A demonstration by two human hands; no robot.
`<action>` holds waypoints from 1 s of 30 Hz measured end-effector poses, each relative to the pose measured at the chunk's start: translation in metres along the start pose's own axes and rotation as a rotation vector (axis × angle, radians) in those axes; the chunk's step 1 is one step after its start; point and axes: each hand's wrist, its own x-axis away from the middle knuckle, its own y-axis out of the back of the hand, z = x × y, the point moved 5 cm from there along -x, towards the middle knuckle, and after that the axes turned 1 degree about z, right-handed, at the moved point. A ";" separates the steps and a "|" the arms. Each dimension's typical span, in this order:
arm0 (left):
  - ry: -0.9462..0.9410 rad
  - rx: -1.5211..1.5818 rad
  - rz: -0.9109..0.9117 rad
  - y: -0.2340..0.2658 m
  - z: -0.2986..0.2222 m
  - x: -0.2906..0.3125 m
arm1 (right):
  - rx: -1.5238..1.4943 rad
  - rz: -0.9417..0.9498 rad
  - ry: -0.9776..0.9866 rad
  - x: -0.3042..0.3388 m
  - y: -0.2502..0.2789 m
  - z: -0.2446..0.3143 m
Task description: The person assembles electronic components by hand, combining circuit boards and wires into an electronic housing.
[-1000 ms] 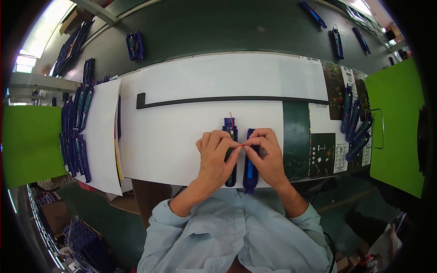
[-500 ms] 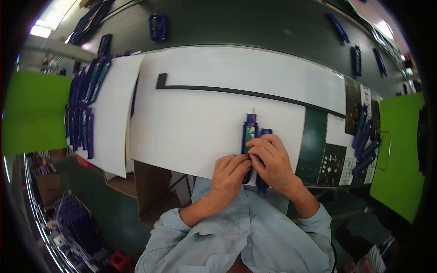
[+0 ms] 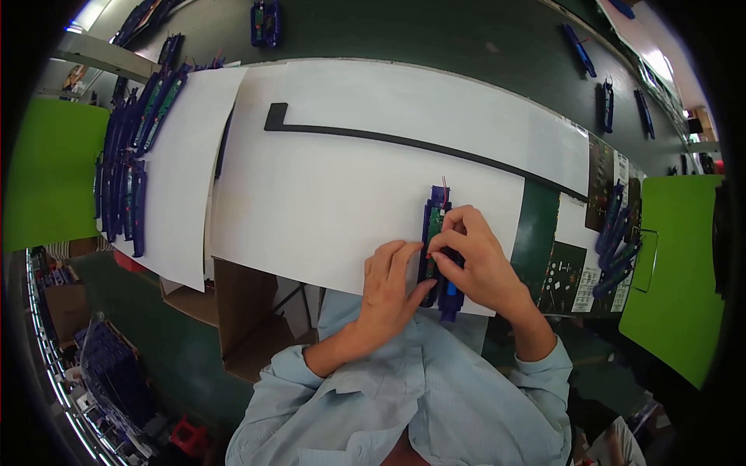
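Note:
A narrow blue plastic casing (image 3: 427, 225) with a green circuit board (image 3: 437, 220) inside lies lengthwise before me on the white work surface. Thin red wires stick out of its far end. My left hand (image 3: 386, 291) steadies the casing from the left, index fingertip and thumb against its edge. Over the board, my right hand (image 3: 475, 260) pinches with thumb and index finger beside a tiny red spot; what sits between the fingertips is too small to make out. A second blue casing (image 3: 449, 304) lies alongside on the right, partly under my right hand.
A black L-shaped strip (image 3: 388, 140) crosses the white board (image 3: 311, 202). Several blue casings with boards are stacked at left (image 3: 124, 186), and more lie at right (image 3: 614, 248). Green panels (image 3: 54, 171) stand at both sides. Beyond runs a dark green belt (image 3: 435, 39) carrying a few casings.
My left thumb and index finger have spread apart along the casing's edge. My right fingers have moved slightly farther up the board. The whole view has shifted a little.

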 end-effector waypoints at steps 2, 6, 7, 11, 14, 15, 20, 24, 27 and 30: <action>0.007 -0.004 0.025 0.000 -0.002 -0.004 | 0.018 0.031 -0.020 -0.003 0.003 0.000; 0.018 0.013 0.056 -0.003 -0.003 -0.004 | 0.118 0.154 -0.029 -0.005 0.002 -0.002; 0.022 0.016 0.071 -0.004 -0.002 -0.004 | 0.128 0.169 -0.022 -0.005 0.001 -0.002; -0.002 0.019 0.044 -0.005 -0.002 -0.003 | 0.162 0.193 -0.040 -0.007 0.001 0.001; -0.007 0.029 0.039 -0.005 -0.003 -0.003 | 0.187 0.206 -0.046 -0.009 0.001 0.001; -0.010 0.016 0.047 -0.005 -0.003 -0.003 | 0.181 0.210 -0.029 -0.010 0.001 0.000; -0.016 0.012 0.043 -0.004 -0.006 -0.004 | 0.174 0.238 -0.024 -0.013 0.003 0.002; -0.023 0.002 0.038 -0.005 -0.006 -0.004 | 0.251 0.267 0.006 -0.016 0.000 0.003; -0.024 -0.003 0.031 -0.007 -0.005 -0.003 | 0.245 0.271 0.016 -0.015 -0.001 0.002; -0.017 0.004 0.011 -0.006 -0.005 -0.002 | 0.198 0.244 0.019 -0.013 -0.001 0.002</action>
